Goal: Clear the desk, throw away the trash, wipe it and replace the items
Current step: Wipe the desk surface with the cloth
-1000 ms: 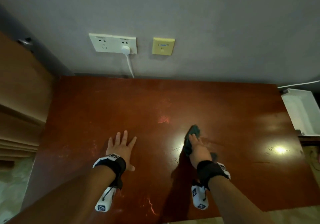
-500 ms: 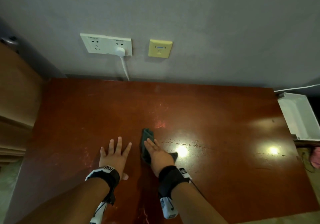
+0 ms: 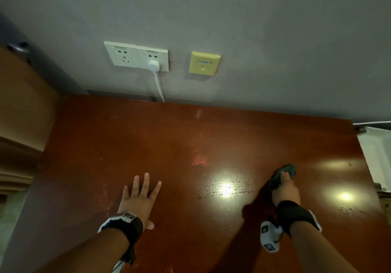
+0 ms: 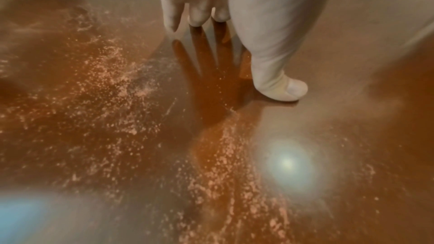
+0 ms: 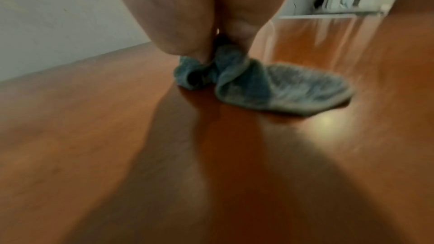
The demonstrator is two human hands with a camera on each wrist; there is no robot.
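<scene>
Teal cloth [image 5: 270, 88] sits on the right half of the desk [image 3: 190, 137], toward the front. One end is bunched up and pinched between the fingers of your right hand [image 3: 284, 192], and the rest trails flat on the wood. Your left hand [image 3: 139, 200] is planted flat at the left front, fingers straight and fanned apart, thumb out sideways, holding nothing.

Looks like you're mid-wipe to me. Main worry: with the rag wadded like that only a small patch really touches, so you could skate over grime and just smear it. There's a scatter of pale specks [image 4: 112, 73] right by your left fingers (dust or worn finish, can't tell), and the rag can't reach under that propping palm. The white tray [image 3: 376, 158] sits just off the right edge, so a wide sweep might clip it.

The top is glossy red-brown wood, scuffed, with lamp glare and flaky marks mid-desk. Behind it is a grey wall [image 3: 254, 29] with a double socket [image 3: 136, 56]. A white plug [image 3: 154, 65] sits in it, its cable [image 3: 159, 88] dropping behind the desk. A yellow data port [image 3: 204, 63] is beside that, and a wooden cabinet [image 3: 21, 103] stands off to the left.
</scene>
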